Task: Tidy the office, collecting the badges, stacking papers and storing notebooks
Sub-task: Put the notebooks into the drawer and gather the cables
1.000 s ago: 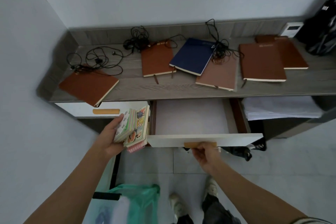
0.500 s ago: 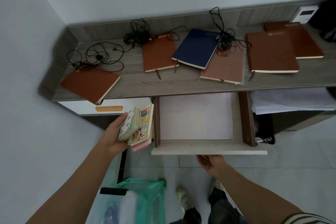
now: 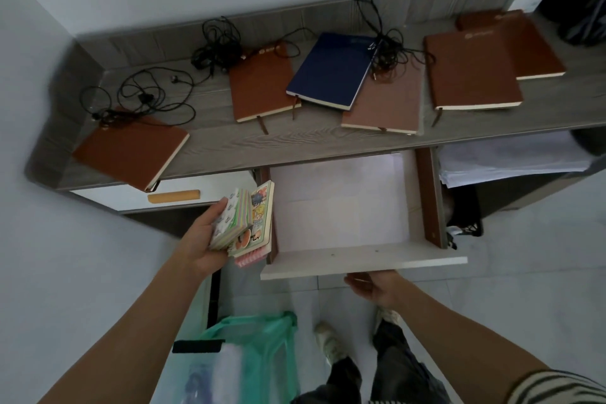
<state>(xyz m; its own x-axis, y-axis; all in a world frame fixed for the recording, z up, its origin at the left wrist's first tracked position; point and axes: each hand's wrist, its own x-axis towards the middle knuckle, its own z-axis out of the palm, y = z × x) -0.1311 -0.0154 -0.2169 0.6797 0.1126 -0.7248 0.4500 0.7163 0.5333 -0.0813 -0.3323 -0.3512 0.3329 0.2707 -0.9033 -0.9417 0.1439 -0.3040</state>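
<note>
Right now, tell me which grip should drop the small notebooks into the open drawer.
Left. The left grip holds the small notebooks beside the open drawer; the right grip is at the drawer's front.

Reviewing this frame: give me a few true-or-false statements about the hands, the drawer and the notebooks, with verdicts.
1. The left hand grips a stack of small colourful notebooks. True.
2. The drawer is closed. False: it is pulled out.
3. The blue notebook lies partly on a light brown notebook. True.
4. The small colourful notebooks lie inside the drawer. False: the left hand holds them beside it.
5. The right hand holds a notebook. False: it is at the drawer's front edge, without one.
</note>
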